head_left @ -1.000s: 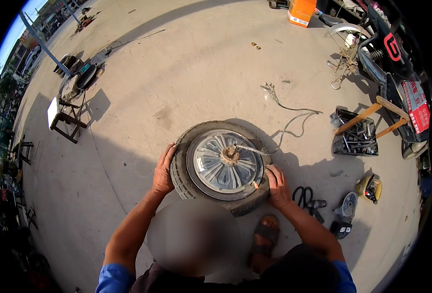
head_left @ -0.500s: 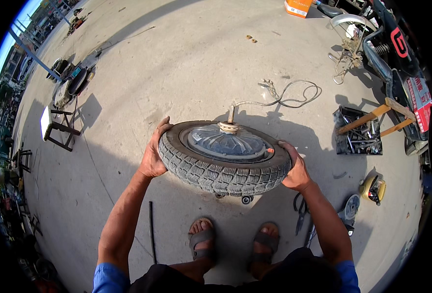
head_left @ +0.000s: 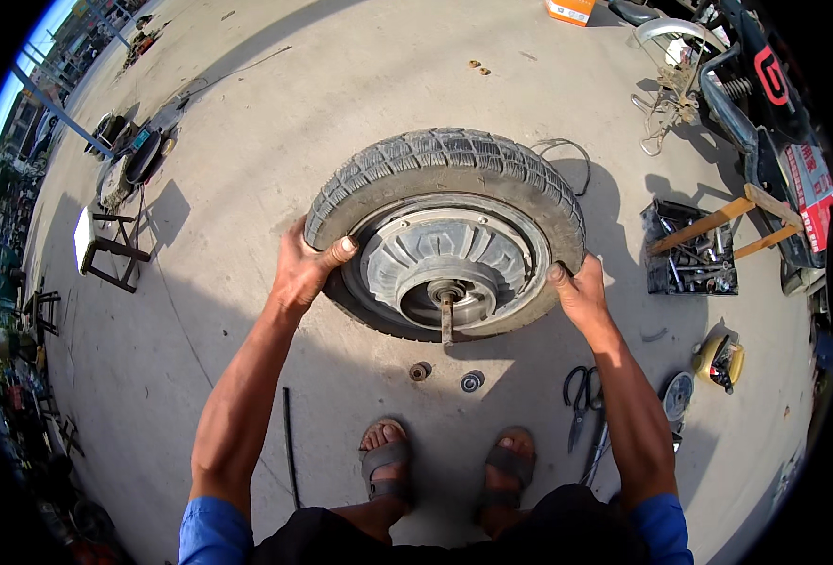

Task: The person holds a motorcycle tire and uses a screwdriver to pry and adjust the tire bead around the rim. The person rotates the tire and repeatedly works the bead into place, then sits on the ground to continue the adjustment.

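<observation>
Between my two hands a hub motor wheel (head_left: 454,169) with a knobby black tyre is held up, tilted so its grey hub and the axle (head_left: 447,318) face me. My left hand (head_left: 308,264) grips the tyre's left side, thumb over the sidewall. On the opposite side, my right hand (head_left: 581,287) grips the tyre in the same way. A cable (head_left: 572,155) shows partly beyond the tyre; the rest of it is hidden behind the wheel. Below the wheel, two small round parts, a brownish one (head_left: 420,371) and a dark ring (head_left: 472,381), lie on the concrete.
Scissors (head_left: 580,410) lie by my right forearm. At the right stand a black toolbox (head_left: 689,275) full of tools, a yellow cut-open container (head_left: 719,363) and a scooter (head_left: 755,132). A black rod (head_left: 290,447) lies left of my feet; a small stool (head_left: 110,250) stands farther left.
My hands have turned the wheel over. Its other face, with the bare axle, is now toward me, and the cable side faces away. The small round parts below are now fully uncovered.
</observation>
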The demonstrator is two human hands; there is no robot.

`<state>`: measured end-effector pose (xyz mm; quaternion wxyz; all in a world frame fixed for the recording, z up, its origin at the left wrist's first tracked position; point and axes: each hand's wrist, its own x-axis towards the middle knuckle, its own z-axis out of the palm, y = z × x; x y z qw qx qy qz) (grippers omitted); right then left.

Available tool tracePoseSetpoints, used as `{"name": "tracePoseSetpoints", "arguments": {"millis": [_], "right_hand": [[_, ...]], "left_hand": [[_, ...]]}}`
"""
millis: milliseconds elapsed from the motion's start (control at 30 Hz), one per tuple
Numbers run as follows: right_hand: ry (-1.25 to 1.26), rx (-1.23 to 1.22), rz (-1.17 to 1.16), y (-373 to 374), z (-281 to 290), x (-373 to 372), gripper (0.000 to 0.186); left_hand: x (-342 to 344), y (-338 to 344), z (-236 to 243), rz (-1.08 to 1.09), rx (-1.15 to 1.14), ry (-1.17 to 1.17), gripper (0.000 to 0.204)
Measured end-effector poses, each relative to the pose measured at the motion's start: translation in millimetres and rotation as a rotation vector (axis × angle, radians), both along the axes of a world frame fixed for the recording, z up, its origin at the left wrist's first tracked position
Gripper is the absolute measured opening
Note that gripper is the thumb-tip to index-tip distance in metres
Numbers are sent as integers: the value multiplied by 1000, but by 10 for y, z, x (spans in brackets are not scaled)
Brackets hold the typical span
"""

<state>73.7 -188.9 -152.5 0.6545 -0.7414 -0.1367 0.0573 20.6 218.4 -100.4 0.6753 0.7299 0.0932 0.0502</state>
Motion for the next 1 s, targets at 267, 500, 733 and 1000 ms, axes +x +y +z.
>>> {"name": "tracePoseSetpoints", "arguments": {"millis": [267, 500, 733, 1000], "right_hand": [[360, -205, -208, -393, 36, -197, 66], [416, -320, -216, -416, -197, -82, 75], [347, -399, -254, -388, -359, -75, 69], [367, -328, -216, -381, -98, -57, 63]], "left_hand": [[-257, -326, -395, -23, -78, 418, 107], [-174, -494, -709, 37, -86, 577, 108], [-77, -582, -861, 95, -43, 569, 106], [-141, -573, -449, 82, -133, 525, 98]]}}
